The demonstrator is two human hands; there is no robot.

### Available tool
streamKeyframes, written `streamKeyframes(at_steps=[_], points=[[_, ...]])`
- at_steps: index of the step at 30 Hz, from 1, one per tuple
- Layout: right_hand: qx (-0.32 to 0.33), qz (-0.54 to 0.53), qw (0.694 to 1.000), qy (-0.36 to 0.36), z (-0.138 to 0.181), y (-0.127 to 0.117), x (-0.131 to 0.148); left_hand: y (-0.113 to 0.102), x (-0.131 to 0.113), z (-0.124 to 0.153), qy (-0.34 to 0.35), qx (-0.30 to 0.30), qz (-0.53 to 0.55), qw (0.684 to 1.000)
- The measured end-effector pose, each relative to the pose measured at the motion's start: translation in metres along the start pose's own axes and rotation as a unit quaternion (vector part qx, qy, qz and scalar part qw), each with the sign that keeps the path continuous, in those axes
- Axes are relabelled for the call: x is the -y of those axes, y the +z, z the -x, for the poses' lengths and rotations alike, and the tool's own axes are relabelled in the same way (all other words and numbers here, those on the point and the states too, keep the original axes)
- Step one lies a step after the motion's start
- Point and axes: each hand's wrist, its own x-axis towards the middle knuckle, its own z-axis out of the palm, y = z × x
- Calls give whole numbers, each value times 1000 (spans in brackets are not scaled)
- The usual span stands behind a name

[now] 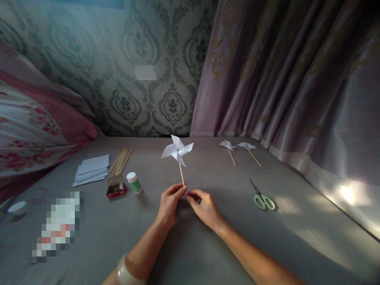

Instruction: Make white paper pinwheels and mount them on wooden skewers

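A white paper pinwheel (185, 148) on a thin wooden stick stands upright in front of me. My left hand (170, 202) pinches the stick near its lower end between thumb and fingers. Close beside it, my right hand (204, 206) has its thumb and fingertips drawn together; whether anything is between them is hidden. At the back right lie two more white pinwheels on sticks, a left one (227, 145) and a right one (247, 147). Scissors with light green handles (264, 202) rest to the right of my hands.
To the left are a stack of white paper (92, 168), a bundle of wooden sticks (121, 160), a small open red box (116, 190) with small metal pieces, and a white-capped bottle (134, 183). A white lid-like object (18, 208) and a blurred item (59, 223) lie nearer left. Curtains hang right.
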Motion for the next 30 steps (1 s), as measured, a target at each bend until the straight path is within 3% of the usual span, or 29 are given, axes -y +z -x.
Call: streamKeyframes(at_steps=[13,22,30], points=[[-42,45,998,25,-1,1,3,-1,-2,-4,18,26,-63,998],[-10,16,997,69,-14,-13,-10,-4,0,-9,28,33,-73,996],[-124,147,973,129,-60,-53,-36,-2,-4,-9,5,2,-58,998]])
